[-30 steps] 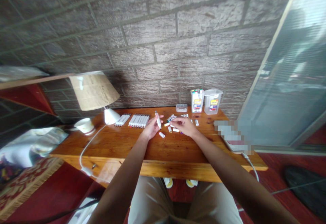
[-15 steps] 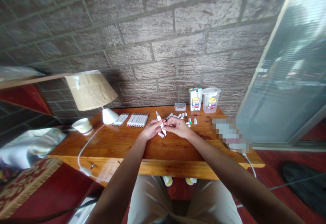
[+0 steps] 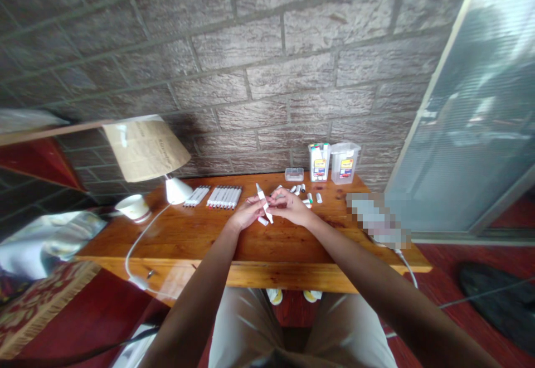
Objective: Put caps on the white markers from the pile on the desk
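Note:
A white marker without caps on its ends stands tilted between my hands, above the table. My left hand is closed around its middle. My right hand is curled close on the other side, its thumb against the marker; whether a small piece sits between its fingers is too small to tell. A loose white cap lies on the table under my left hand. Behind my right hand are several scattered caps, partly hidden by it.
The wooden table bears a row of white markers, a smaller marker group, a lamp, a paper cup, a small clear box, a clear container of markers and another clear container.
Both hands keep nearly the same pose around the marker. The right fingers have shifted slightly, and the dark green bit beside them no longer shows. The view has moved a little.

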The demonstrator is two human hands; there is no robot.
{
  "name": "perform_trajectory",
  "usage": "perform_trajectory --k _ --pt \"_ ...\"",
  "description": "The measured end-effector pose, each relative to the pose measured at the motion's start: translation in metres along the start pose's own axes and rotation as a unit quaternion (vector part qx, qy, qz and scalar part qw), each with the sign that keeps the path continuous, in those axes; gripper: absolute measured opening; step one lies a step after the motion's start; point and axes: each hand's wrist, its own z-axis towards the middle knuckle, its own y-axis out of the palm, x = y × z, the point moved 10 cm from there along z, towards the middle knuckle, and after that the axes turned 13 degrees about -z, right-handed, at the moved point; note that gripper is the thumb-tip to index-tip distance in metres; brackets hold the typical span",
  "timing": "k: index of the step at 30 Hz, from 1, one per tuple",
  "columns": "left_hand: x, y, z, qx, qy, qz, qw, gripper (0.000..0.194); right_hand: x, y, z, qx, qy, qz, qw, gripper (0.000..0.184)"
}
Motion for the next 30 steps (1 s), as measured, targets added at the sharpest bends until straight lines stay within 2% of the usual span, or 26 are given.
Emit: perform_trajectory --k 5,10,16,18,20,23,25,30 --pt "0.002 0.005 -0.001 -0.013 0.005 0.012 1.000 0.041 0.001 0.001 0.001 -0.016 0.010 0.005 1.000 0.044" --pt "0.001 0.006 -0.001 -0.019 0.001 0.022 1.000 0.041 -0.001 0.005 0.000 -0.027 0.008 0.022 0.999 0.056" --pt "0.002 0.007 0.002 -0.032 0.014 -0.005 0.999 0.052 -0.001 0.000 -0.001 -0.018 0.036 0.046 0.998 0.052" --pt "0.006 0.000 0.005 -0.001 0.035 0.000 0.999 0.056 0.001 -0.005 -0.001 -0.007 0.056 0.071 0.996 0.050" --pt "0.018 -0.013 0.007 0.066 0.092 0.040 0.993 0.055 0.002 -0.011 0.000 0.014 0.069 0.102 0.992 0.042" --pt "0.036 -0.028 0.002 0.157 0.178 0.117 0.964 0.048 0.003 -0.021 0.000 0.054 0.080 0.145 0.985 0.035" --pt "0.040 -0.028 0.000 0.171 0.193 0.154 0.954 0.045 0.003 -0.024 0.000 0.069 0.092 0.160 0.980 0.034" --pt "0.038 -0.019 0.000 0.144 0.188 0.184 0.954 0.038 0.002 -0.026 -0.002 0.067 0.105 0.164 0.979 0.036"
